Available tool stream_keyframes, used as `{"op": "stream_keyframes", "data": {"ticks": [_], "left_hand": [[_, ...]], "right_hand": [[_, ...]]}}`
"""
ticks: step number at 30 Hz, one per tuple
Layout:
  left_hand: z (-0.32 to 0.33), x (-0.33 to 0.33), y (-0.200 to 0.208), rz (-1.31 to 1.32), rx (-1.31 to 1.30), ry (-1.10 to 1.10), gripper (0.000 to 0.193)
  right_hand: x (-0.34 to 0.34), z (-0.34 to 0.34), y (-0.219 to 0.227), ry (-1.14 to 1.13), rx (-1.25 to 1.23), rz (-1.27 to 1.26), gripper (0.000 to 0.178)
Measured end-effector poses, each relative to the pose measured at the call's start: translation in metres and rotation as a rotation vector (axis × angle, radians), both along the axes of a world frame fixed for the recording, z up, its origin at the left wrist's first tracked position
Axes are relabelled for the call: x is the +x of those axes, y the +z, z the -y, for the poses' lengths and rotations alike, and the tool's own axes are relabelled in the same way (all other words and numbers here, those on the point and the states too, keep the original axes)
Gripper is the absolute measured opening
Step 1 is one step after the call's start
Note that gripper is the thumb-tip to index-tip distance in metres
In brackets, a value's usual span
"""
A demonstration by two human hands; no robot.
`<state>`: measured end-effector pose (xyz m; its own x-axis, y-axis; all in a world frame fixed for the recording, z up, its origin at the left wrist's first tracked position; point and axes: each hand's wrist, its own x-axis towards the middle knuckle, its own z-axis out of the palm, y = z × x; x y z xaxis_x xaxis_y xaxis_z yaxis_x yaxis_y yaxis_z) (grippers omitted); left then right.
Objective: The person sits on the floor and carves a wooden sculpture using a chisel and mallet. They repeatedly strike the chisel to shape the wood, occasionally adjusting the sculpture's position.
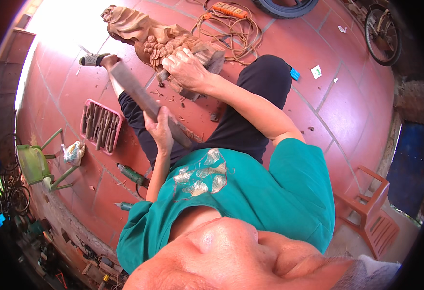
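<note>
A wooden figure carving (146, 34) with draped folds and rounded clusters lies on its side on the tiled floor, just beyond my knees. My left hand (160, 129) is wrapped round a long, squared wooden mallet (135, 92), which slants up toward the carving and is smeared by motion. Against the carving's lower end, my right hand (188, 70) is closed with its knuckles up. The blunt end of a chisel (162, 75) pokes out beside its fingers; the blade is hidden. Wood chips (172, 99) are scattered below the carving.
Left of my leg sits a pink basket (120, 126) of several chisels. Nearby are a green stool (32, 164), a plastic bag (73, 153) and a green power tool (132, 174). An orange power strip (230, 9) with coiled cord (236, 42) lies behind the carving. A chair (374, 217) stands right.
</note>
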<state>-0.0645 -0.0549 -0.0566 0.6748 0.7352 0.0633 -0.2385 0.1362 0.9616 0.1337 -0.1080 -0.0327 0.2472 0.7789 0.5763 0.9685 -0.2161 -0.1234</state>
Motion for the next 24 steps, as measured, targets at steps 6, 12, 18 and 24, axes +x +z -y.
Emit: {"op": "stream_keyframes", "data": {"ticks": [6, 12, 18, 24], "left_hand": [[-0.006, -0.003, 0.001, -0.107, -0.049, -0.104, 0.029], [0.0, -0.002, 0.0, 0.07, -0.025, 0.025, 0.031], [0.001, -0.003, -0.009, -0.034, -0.035, -0.079, 0.025], [-0.001, 0.005, -0.001, -0.117, -0.052, -0.141, 0.022]], "right_hand": [[0.002, 0.0, 0.0, -0.009, -0.009, -0.016, 0.019], [0.001, 0.0, 0.0, -0.004, 0.004, -0.018, 0.02], [0.001, -0.001, 0.001, 0.007, -0.019, -0.018, 0.021], [0.004, 0.001, -0.006, -0.04, 0.015, -0.007, 0.02]]}}
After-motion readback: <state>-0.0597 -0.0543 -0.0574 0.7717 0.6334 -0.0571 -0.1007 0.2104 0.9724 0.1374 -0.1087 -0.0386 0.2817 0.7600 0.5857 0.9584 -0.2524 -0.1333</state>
